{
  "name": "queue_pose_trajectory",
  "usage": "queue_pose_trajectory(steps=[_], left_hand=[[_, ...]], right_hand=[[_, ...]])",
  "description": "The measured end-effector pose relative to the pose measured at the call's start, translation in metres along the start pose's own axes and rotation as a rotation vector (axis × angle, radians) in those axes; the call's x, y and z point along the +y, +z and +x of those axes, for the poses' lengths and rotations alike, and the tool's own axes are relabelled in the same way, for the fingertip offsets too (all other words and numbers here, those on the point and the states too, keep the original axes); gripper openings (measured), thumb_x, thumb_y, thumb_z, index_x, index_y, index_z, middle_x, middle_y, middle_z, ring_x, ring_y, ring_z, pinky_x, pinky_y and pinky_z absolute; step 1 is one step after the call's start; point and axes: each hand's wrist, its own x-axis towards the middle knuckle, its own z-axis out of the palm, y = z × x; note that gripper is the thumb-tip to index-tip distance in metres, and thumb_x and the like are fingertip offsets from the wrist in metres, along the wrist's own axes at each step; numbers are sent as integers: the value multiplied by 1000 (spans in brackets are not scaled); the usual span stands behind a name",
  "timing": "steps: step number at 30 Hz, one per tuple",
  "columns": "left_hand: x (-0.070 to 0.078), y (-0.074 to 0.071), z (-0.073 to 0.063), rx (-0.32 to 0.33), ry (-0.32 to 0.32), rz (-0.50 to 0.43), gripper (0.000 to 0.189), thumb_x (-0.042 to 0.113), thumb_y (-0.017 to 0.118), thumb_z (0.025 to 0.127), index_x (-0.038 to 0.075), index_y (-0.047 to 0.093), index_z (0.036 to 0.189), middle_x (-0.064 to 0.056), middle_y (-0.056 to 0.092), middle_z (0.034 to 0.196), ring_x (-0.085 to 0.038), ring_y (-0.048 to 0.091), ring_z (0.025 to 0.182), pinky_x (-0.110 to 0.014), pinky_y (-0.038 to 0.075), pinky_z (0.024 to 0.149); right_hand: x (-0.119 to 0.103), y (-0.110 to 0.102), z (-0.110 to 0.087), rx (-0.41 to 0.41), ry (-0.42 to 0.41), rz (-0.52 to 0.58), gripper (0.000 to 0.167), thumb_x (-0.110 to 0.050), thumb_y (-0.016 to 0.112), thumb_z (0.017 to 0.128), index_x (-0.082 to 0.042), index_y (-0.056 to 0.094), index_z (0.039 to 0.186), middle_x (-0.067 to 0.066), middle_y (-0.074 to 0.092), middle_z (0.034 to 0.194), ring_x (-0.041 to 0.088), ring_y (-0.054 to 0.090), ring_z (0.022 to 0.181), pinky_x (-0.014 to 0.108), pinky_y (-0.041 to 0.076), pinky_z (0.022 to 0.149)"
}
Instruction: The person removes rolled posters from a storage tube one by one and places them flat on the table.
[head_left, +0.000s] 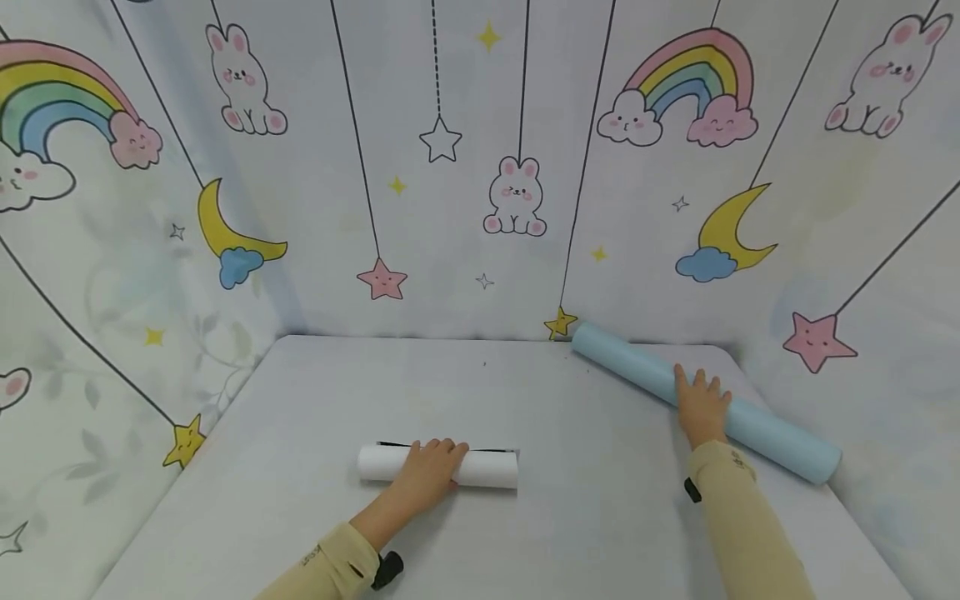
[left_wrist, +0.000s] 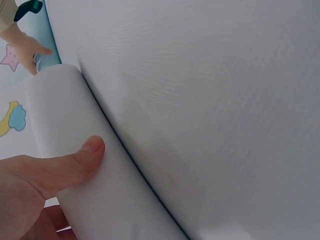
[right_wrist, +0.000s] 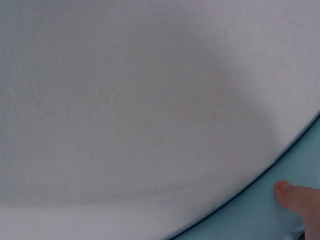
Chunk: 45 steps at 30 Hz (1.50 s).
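A white roll (head_left: 487,468), like rolled-up paper or sheet, lies crosswise on the table with a dark edge along its far side. My left hand (head_left: 427,475) grips its middle; in the left wrist view the thumb (left_wrist: 92,147) presses one side of the roll and the fingers go round the other. To the right, a longer light blue roll (head_left: 783,437) lies slantwise. My right hand (head_left: 702,406) holds it near its middle, fingers over the far side and the thumb (right_wrist: 285,187) on the near side in the right wrist view.
The white table (head_left: 300,408) meets a fabric backdrop (head_left: 450,208) printed with rabbits, rainbows, moons and stars at the back and both sides. The blue roll's far end reaches the table's back edge, its near end the right edge.
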Motion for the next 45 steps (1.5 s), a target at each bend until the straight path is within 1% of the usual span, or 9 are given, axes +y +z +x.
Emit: queue_pose_trajectory(steps=[7,9,16,19,27,32,38,42,45], left_hand=[[6,0,5,-11,21,18,52,28,74,75,12,53,120,-6,59,105,-25,56,99,-49,45,81],[9,0,7,-5,23,27,51,28,74,75,12,53,119,-5,59,104,-24,57,98,-48,45,80],[14,-1,9,25,18,74,49,29,76,74,13,54,114,-4,59,99,-23,58,92,-44,47,73],[16,0,9,31,19,74,48,29,76,73,13,55,113,-4,60,98,-23,58,91,-44,47,72],[18,0,11,30,16,79,48,30,75,74,13,55,113,-4,60,99,-22,58,92,-43,46,71],[16,1,10,26,14,73,47,29,75,74,13,54,112,-4,60,98,-23,58,91,-44,47,72],[17,1,10,32,16,83,48,30,76,73,13,55,112,-4,60,97,-23,58,91,-45,47,72],[18,1,11,32,13,77,48,29,76,73,13,55,113,-4,60,97,-23,58,91,-44,47,71],[20,1,12,27,11,69,47,29,76,74,13,55,113,-4,60,98,-23,58,91,-44,47,72]], right_hand=[[7,1,-3,15,11,62,46,8,39,91,7,29,135,43,27,128,64,22,116,71,21,89],[10,2,-3,31,9,86,48,7,41,89,7,28,135,43,26,129,63,20,117,71,18,91],[15,1,-1,95,-75,78,72,-2,69,75,7,30,135,40,29,130,59,24,118,69,20,92],[13,-2,-4,105,-133,74,74,-7,72,75,7,31,135,38,30,132,56,26,120,68,21,93],[-10,-12,-16,74,-228,187,68,-15,65,83,0,31,139,32,30,137,48,25,127,63,20,98],[-27,-15,-21,61,-262,209,66,-18,66,83,-1,34,138,30,33,138,45,28,127,61,23,98],[-42,-13,-27,134,-303,214,64,-23,69,81,-2,40,135,27,40,135,51,37,118,65,34,86],[-51,-13,-30,191,-369,224,64,-23,71,79,-1,43,133,25,45,131,44,40,119,61,34,91],[-60,-15,-33,190,-381,226,65,-25,71,79,-4,43,134,23,46,131,45,43,117,59,39,85]])
